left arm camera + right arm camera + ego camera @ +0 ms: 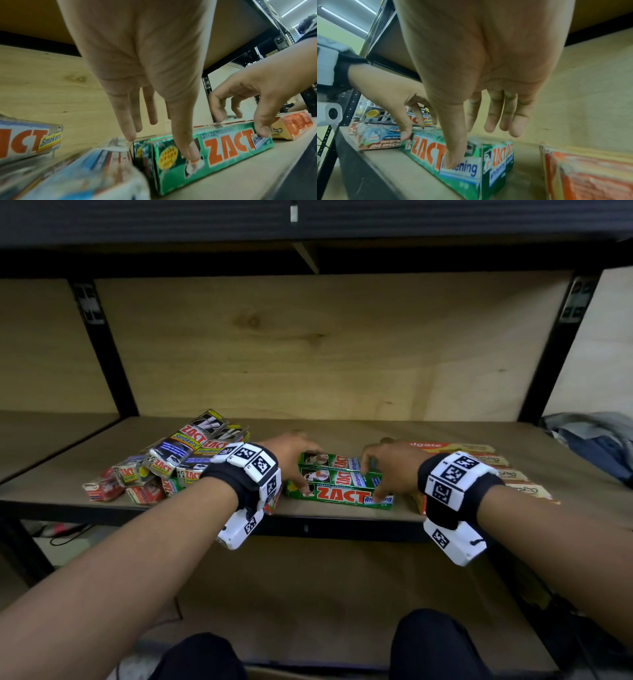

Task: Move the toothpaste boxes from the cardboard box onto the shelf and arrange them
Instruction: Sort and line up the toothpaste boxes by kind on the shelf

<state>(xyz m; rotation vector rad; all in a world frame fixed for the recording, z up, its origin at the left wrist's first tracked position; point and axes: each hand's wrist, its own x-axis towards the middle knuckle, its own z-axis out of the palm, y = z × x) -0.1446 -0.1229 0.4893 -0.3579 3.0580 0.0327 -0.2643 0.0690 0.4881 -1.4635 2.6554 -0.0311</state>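
Three green cardboard ZACT Whitening toothpaste boxes lie side by side on the brown wooden shelf, near its front edge. The left hand and right hand each pinch an end of them in a narrow grip, thumbs on the front box.

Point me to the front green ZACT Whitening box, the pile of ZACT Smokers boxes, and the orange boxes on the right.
front green ZACT Whitening box (339,495): head view, red lettering on its front face.
ZACT Smokers boxes (186,444): head view, top box's label.
orange boxes (493,460): head view, top faces behind the wristband.
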